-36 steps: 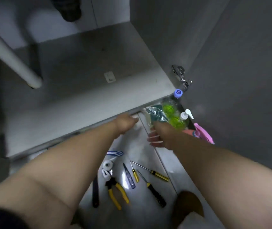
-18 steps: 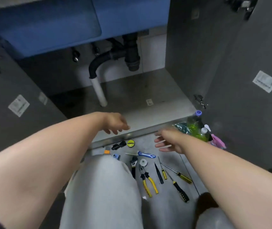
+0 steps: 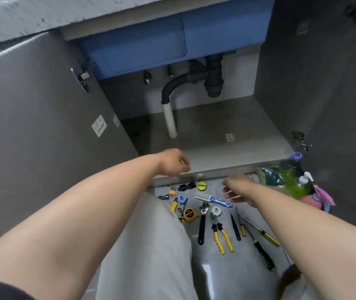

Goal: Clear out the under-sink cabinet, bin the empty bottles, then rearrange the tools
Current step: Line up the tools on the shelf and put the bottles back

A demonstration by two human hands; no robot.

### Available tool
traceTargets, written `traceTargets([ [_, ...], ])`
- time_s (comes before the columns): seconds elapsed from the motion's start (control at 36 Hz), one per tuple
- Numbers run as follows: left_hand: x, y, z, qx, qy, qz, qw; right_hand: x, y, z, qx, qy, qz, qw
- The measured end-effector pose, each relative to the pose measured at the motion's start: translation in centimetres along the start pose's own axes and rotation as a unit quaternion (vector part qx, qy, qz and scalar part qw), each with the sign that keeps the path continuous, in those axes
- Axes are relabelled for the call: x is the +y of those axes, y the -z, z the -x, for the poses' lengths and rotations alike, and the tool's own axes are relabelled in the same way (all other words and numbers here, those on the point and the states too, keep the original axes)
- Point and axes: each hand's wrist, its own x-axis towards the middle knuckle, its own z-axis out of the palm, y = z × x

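In the head view, the grey under-sink cabinet [image 3: 205, 122] stands with both doors swung wide, and on its floor I can see only the foot of the white drain pipe [image 3: 169, 118] and a small pale sticker [image 3: 230, 137]. A second ago the camera was down close to the cabinet's front lip, with the left hand on that lip and the right hand next to the bottles. Now the view has pulled up and back, and both hands have come away. The left hand [image 3: 173, 162] hovers over the front lip with its fingers loosely curled round nothing. The right hand [image 3: 237, 189] is blurred but looks slack and empty above the grey tiled floor [image 3: 216, 273]. The bottles are grouped on that floor beside the right-hand door, where they were before: a clear plastic bottle of green liquid with a blue cap [image 3: 289, 167], a clear pump bottle of green liquid [image 3: 300, 187] and a pink spray bottle [image 3: 315, 199]. The tools lie in rows in front of the cabinet, among them yellow-handled pliers [image 3: 216, 229], a black adjustable wrench [image 3: 202, 226], a round yellow tape measure [image 3: 189, 214] and a yellow-handled screwdriver [image 3: 261, 231]. I judge the emptying done. Sorting out and binning any empty bottles comes next, and then putting the tools back in order.
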Motion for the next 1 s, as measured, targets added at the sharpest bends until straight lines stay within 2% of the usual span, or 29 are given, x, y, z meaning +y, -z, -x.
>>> traceTargets([
  [0.06,-0.5,1.1,1.2,0.038,0.0,0.003,0.999,-2.2,-0.9,0.1,0.006,0.074,0.065,0.995],
  [0.14,-1.2,2.7,2.9,0.075,-0.003,0.004,0.997,-4.8,-1.6,0.7,0.024,0.168,0.181,0.969],
  [0.25,-1.3,4.0,4.2,0.091,-0.003,0.006,0.996,-5.5,-1.7,1.2,0.021,0.213,0.244,0.946],
  [0.36,-1.0,3.1,3.7,0.075,0.006,0.034,0.997,-3.2,-0.6,0.3,0.025,0.193,0.222,0.955],
  [0.56,-1.8,-2.7,-1.7,0.009,0.003,0.043,0.999,3.0,0.6,-2.9,0.03,0.102,0.224,0.969],
  [0.72,-5.2,-8.6,-7.4,-0.041,0.057,0.051,0.996,7.1,-0.6,-6.4,0.021,0.059,0.255,0.965],
  [0.86,-8.8,-13.2,-12.7,-0.065,0.085,0.08,0.991,10.0,-2.5,-10.5,-0.012,0.048,0.278,0.959],
  [1.0,-11.4,-17.7,-18.1,-0.091,0.11,0.108,0.984,10.7,-4.4,-15.5,-0.04,0.077,0.314,0.945],
])
